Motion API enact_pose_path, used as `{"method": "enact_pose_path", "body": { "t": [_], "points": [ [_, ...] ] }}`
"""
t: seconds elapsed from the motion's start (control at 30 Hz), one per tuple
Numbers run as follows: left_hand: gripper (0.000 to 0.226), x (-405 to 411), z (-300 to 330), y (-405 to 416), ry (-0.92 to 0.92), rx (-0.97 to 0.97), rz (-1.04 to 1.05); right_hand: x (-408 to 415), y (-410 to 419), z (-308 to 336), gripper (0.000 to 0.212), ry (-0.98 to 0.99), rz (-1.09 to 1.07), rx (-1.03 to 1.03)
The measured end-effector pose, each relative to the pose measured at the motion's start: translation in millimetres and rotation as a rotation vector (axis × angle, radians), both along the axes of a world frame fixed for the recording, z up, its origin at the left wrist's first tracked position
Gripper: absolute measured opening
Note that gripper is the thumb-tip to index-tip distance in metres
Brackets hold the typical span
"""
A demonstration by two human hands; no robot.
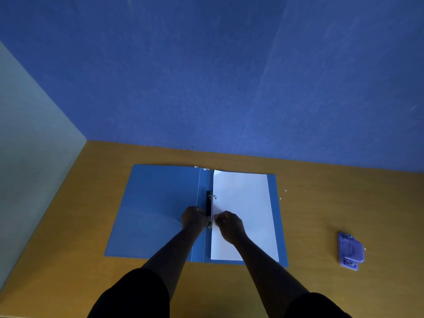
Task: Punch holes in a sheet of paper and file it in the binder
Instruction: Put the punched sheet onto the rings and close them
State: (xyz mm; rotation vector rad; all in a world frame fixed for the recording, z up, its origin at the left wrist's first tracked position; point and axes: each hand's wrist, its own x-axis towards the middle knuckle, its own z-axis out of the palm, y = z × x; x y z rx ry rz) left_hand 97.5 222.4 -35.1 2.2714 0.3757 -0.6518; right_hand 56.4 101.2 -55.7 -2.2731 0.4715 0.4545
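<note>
both our hands meet at the spine of the open binder (156, 214). our left hand (194, 218) is curled into a loose fist just left of the black ring bar (208, 204), its fingertips pressed against the lower ring (210, 224); whether it truly grips the metal or only pushes on it, we cannot tell. our right hand (230, 226) is bunched as well, thumb and fingers pinched together at the left edge of the sheet of paper (243, 203), right beside that same lower ring. it seems to grasp the paper's edge, though the fingertips are too dark and small for us to be sure.

the white sheet lies flat on the binder's right-hand cover, its left margin against the ring bar. the upper ring (213, 196) stands at the paper's edge; we cannot make out if it passes through a hole. the binder lies spread open and flat on the wooden table (321, 203), its left cover bare, with a pocket flap in the lower part.

the purple hole punch (350, 250) rests on the table well apart to the right of the binder, untouched. a few tiny white specks (285, 191) sit on the wood just beside the binder's right edge. our dark sleeves (137, 294) show at the bottom, and a blue wall (229, 76) rises behind the table.
</note>
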Motion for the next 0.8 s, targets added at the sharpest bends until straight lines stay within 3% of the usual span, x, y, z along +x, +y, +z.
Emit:
{"method": "enact_pose_path", "body": {
  "t": [0.1,0.27,0.4,0.67,0.8],
  "points": [
    [0.01,-3.9,-0.1,-0.6,-0.059,-0.01,-0.023,1.4,-0.6,5.8,0.032,-0.013,0.049,-0.022],
    [0.027,-14.9,1.5,-2.9,-0.166,0.003,-0.078,6.1,-2.6,13.6,0.025,-0.112,0.119,-0.108],
    [0.018,-20.4,8.5,-9.1,-0.215,0.101,-0.283,12.3,-1.5,20.5,0.031,-0.156,0.106,-0.116],
    [0.029,-34.3,8.3,-4.0,-0.237,0.242,-0.535,6.7,-7.3,18.9,0.019,-0.041,-0.029,-0.124],
    [0.043,-43.6,4.1,3.2,-0.285,0.261,-0.609,-11.4,-25.3,19.4,0.027,-0.055,-0.141,-0.219]
  ]
}}
